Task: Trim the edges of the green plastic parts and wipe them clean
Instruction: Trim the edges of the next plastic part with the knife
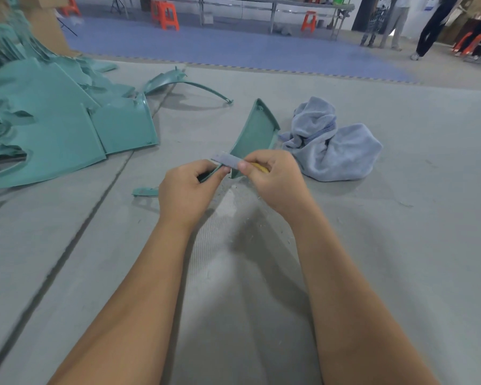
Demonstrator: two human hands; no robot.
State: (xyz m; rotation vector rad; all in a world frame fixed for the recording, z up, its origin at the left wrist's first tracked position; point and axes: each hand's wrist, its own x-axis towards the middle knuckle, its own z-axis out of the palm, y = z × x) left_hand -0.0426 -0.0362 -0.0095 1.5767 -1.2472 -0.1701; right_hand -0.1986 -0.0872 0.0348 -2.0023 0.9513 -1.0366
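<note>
Left hand [188, 187] clamps green part [257, 129]; right hand [272, 179] grips blade [227, 159]. Shallow strokes along the edge should trim cleanly.

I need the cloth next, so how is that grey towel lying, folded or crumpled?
Crumpled. The grey towel sits bunched in a loose heap with uneven creases on the floor, beside the held green part.
</note>
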